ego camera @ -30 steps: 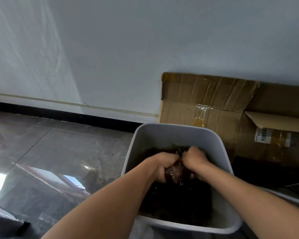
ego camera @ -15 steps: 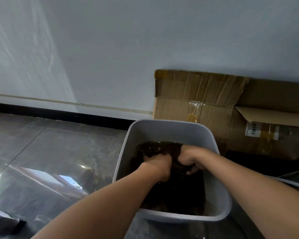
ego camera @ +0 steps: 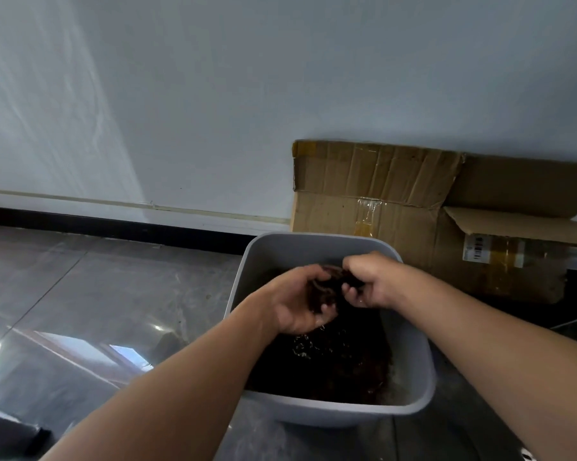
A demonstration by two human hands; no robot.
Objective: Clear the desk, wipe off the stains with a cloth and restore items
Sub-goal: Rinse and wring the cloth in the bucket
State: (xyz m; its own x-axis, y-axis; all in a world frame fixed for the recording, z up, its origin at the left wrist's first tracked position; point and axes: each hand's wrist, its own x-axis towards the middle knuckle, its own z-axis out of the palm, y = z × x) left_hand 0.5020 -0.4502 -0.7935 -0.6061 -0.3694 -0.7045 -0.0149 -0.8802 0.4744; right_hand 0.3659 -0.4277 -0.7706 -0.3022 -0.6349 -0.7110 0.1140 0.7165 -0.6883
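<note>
Both hands work over a grey basin that stands on the tiled floor. The cloth, dark and soaked, is bunched into a wad directly between the two sets of fingers. The left hand cups and clenches its near-left end from below. The right hand pinches its far-right end from above. The span of the wad therefore runs from one hand to the other (a true long axis cannot be read from so tight a bundle). Both hands are equally near, since both are in contact. Drops fall from under the left fingers into the dark water straight below. Judged from this, the step in hand is wringing, and the coming move turns on twisting the two ends against each other along that span. Edges: the far wall of the basin rises just beyond the fingers, the left wall lies near the left wrist, and the near rim lies well below, toward the person. A cardboard box stands beyond and to the right of the fingers, against the wall. Open room exists above the fingers and to their left, over the floor. Keep the wad above the water so that run-off lands inside the rim.
</note>
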